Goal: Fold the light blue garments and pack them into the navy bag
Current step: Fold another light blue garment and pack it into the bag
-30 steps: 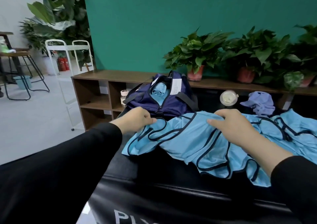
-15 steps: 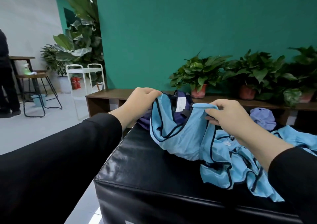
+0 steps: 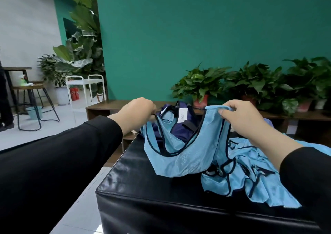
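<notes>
Two hands engaged on one light blue vest (image 3: 180, 155): left hand (image 3: 138, 111) closed, fingers pinching the left shoulder strap at its dark piping; right hand (image 3: 241, 115) closed, fingers (image 3: 224, 111) pinching the right shoulder strap. Compared with one second ago: vest no longer pressed flat on the black padded bench (image 3: 143, 189), now raised by both straps and spread open, lower hem resting on the bench top. Meaning for the task: garment separated from the pile and held square, ready for folding; fold itself not yet made. Remaining light blue garments (image 3: 250, 183) heaped just beside the vest on its right, touching it, unfolded. Navy bag (image 3: 182, 126) directly behind the raised vest, mouth open, one light blue item (image 3: 166, 119) already visible inside, white tag (image 3: 182, 114) hanging at the opening. Progress judged early: one piece packed, one in hand, several outstanding. Next step likely: bring straps together or lay vest down, halve, then transfer to bag
</notes>
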